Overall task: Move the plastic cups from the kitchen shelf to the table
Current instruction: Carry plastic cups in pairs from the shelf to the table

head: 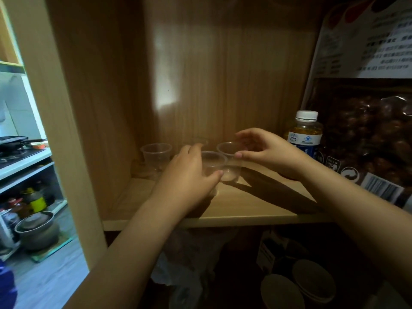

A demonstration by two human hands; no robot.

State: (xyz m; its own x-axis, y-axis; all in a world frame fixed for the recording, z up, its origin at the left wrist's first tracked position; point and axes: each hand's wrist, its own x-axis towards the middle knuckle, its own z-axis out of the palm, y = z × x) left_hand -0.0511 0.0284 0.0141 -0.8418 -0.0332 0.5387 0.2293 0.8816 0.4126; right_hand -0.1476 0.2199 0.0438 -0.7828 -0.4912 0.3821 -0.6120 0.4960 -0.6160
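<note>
Several clear plastic cups stand on a wooden shelf (245, 210) inside a cabinet. My left hand (189, 175) wraps around the nearest cup (213, 162), thumb on its front wall. My right hand (267, 152) pinches the rim of a second cup (229, 161) just behind and to the right, thumb at the front, fingers arched over the back. A third cup (156, 156) stands free at the back left. A fourth cup (199, 140) shows only its rim behind my left hand. The table is out of view.
A bottle (304, 134) with a white cap and a big bag of brown food (365, 134) fill the shelf's right side. The cabinet's left wall (71, 130) stands close. Below the shelf lie plastic bags and round lids. A stove and pots are at far left.
</note>
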